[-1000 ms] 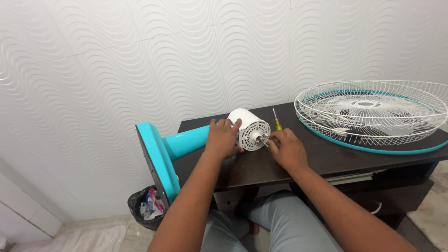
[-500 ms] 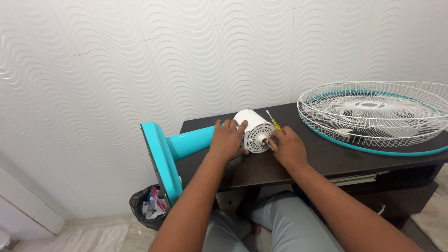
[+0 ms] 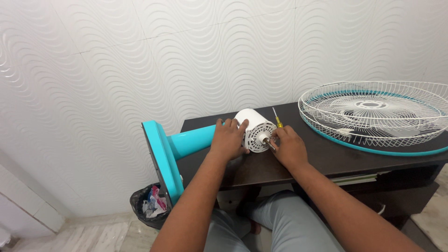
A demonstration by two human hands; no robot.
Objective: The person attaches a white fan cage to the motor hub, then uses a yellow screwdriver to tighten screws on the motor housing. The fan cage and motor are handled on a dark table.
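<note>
A white fan motor housing (image 3: 254, 127) lies on its side on a dark table (image 3: 336, 156), joined to a teal stand (image 3: 193, 140) whose base (image 3: 161, 161) hangs off the table's left end. My left hand (image 3: 228, 138) grips the housing from the left. My right hand (image 3: 289, 147) has its fingertips pinched on the metal shaft (image 3: 268, 142) at the motor's front. A yellow-handled screwdriver (image 3: 277, 119) lies just behind my right hand.
A white wire fan guard (image 3: 373, 114) with a teal rim and the blades inside rests on the table's right half. A black bin (image 3: 149, 205) with rubbish stands on the floor at the left. A white wavy wall is close behind.
The view has shifted slightly. My right hand has closed in on the motor shaft; my left hand stays on the housing.
</note>
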